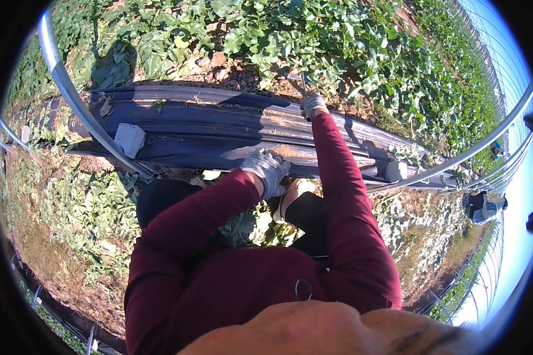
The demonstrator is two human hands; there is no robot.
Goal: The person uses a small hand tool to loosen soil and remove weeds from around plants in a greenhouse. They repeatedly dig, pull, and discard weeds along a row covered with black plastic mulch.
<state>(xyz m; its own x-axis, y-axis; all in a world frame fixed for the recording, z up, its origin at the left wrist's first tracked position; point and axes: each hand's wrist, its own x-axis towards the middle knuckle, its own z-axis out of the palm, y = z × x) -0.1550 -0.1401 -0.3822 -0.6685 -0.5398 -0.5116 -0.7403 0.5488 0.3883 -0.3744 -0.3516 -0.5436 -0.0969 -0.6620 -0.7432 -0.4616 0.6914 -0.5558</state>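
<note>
My left hand (268, 171), in a grey knit glove, rests at the near edge of a long strip of dark plastic sheeting (186, 133), its fingers spread and nothing seen in them. Stretched out over the far edge of the sheeting is my right hand (313, 106), gloved too and closed around the handle of a tool with a thin shaft (304, 82). The tool's head reaches the soil by the leafy green plants (288, 35); leaves and shadow partly hide it, so its kind is unclear.
A curved metal hoop (71, 93) rises at the left, another hoop (462, 164) at the right. Pale blocks (130, 140) (396, 171) weigh on the sheeting near them. Cut leaves (102, 213) litter the ground beside my legs. Another person (486, 207) is farther off at the right.
</note>
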